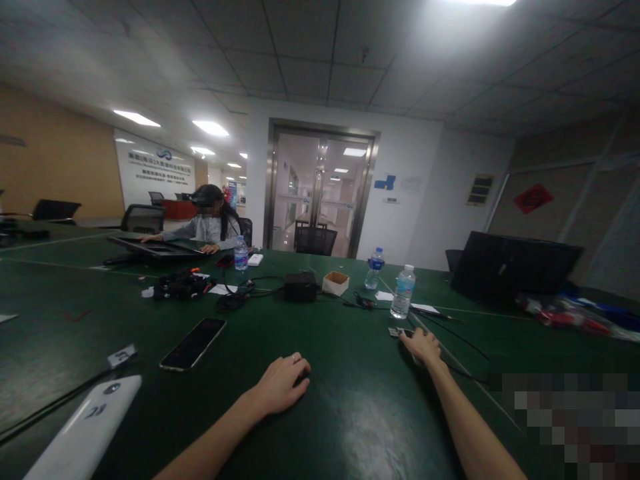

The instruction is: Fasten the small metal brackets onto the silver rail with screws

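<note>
My left hand rests palm down on the green table, fingers loosely bent, thumb apart, nothing visible in it. Farther right, my right hand has its fingers closed over a small dark flat object with a pale end. My fingers cover most of it, so its kind is unclear. Just beyond that hand stands a water bottle with a white cap. To the left of my left hand lies a dark-screened phone. A white device marked with a number is at the lower left.
Across the table sit a black box, a small open carton, cables and two more bottles. A monitor stands at the right. At the far left side a person wearing headgear handles a flat dark panel.
</note>
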Available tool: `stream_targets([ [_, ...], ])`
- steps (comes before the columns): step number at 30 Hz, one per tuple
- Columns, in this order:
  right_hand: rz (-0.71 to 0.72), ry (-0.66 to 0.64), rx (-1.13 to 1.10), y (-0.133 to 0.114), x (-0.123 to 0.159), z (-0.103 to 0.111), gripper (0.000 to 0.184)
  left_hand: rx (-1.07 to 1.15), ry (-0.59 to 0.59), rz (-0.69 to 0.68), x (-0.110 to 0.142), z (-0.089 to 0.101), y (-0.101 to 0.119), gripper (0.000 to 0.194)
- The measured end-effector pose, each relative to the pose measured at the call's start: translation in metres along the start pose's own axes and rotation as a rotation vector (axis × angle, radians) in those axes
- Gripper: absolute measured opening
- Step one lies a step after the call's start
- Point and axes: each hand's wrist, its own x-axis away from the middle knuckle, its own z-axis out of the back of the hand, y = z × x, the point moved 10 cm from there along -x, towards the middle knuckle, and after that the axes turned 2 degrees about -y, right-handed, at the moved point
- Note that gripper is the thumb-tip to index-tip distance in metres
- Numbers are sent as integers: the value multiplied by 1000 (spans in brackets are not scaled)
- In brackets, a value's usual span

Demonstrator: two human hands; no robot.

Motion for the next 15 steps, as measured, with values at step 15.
stream_targets([
  [15, 8, -5, -15, 4, -13, -6, 82, -2, -11, 15, 1, 0, 1, 25],
])
